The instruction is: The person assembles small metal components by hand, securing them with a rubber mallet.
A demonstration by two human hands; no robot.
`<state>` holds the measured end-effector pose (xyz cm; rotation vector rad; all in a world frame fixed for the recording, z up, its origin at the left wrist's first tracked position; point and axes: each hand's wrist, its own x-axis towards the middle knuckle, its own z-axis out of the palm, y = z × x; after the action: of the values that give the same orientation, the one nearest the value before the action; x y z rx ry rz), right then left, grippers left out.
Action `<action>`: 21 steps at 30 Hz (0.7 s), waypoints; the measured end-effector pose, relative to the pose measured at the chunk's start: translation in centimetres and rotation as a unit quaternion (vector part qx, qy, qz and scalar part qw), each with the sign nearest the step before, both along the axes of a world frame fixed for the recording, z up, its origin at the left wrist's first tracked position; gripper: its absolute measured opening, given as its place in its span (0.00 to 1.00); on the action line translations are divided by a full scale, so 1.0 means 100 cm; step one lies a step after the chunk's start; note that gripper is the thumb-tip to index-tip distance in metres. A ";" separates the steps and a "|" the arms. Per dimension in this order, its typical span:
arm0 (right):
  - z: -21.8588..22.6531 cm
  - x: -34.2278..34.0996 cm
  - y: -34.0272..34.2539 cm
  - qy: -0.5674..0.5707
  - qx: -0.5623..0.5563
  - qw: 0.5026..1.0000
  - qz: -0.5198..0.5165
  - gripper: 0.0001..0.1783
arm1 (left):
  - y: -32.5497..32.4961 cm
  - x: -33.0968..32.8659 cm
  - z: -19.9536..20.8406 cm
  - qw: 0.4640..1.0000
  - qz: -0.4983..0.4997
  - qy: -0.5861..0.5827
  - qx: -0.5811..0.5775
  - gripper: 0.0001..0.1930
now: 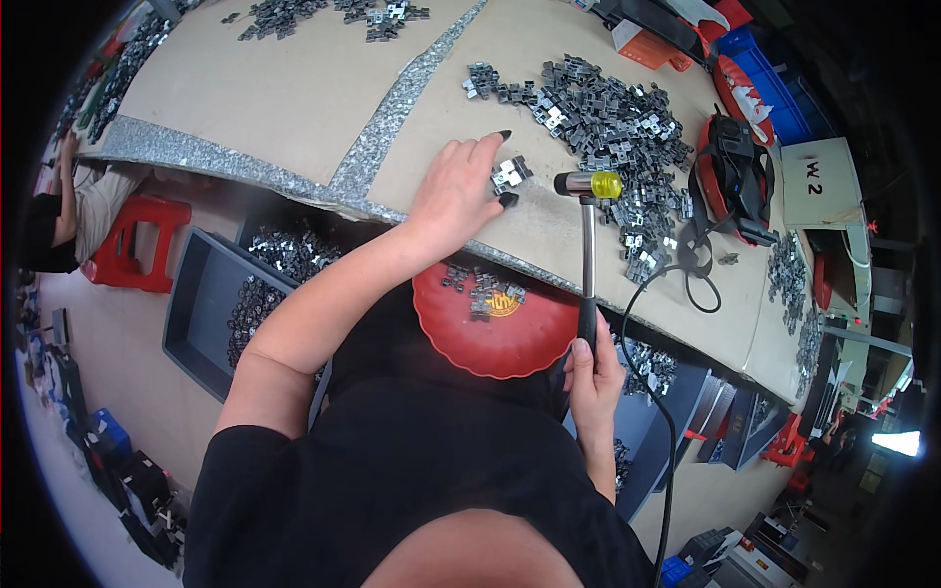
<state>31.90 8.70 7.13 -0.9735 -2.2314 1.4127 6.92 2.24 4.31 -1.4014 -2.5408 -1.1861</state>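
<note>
My left hand (456, 191) reaches over the table edge, thumb and index finger spread, with black coverings on their tips. A small shiny metal clip (510, 174) lies on the tabletop between those two fingertips, and no grip on it shows. My right hand (594, 377) is wrapped round the black grip of a small mallet (589, 250), which has a chrome shaft and a yellow plastic face. The mallet's head is just right of the clip, beside a big heap of similar metal clips (627, 132). Below the table edge, a red scalloped dish (470, 343) over my lap holds several clips.
Grey bins (191, 338) of metal parts stand below the table on both sides. A black cable (671, 441) runs from the tabletop past my right arm. At the right lies a black-and-red strapped device (735, 176). A person's arm (67, 191) and a red stool (137, 245) are at far left.
</note>
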 end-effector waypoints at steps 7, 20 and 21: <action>0.006 0.000 -0.005 -0.059 0.062 0.996 0.022 0.22 | 0.006 0.009 0.010 0.994 -0.093 -0.051 -0.010 0.31; 0.015 0.003 -0.007 -0.077 0.108 0.991 0.030 0.22 | 0.006 0.003 0.005 0.985 -0.135 -0.110 0.014 0.31; 0.016 0.006 -0.008 -0.012 0.164 0.986 0.030 0.22 | 0.006 0.003 0.006 0.984 -0.136 -0.111 0.014 0.31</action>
<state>32.46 7.90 8.76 -0.8198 -2.4267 1.0139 7.23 2.87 4.91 -1.7471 -2.5161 -1.4902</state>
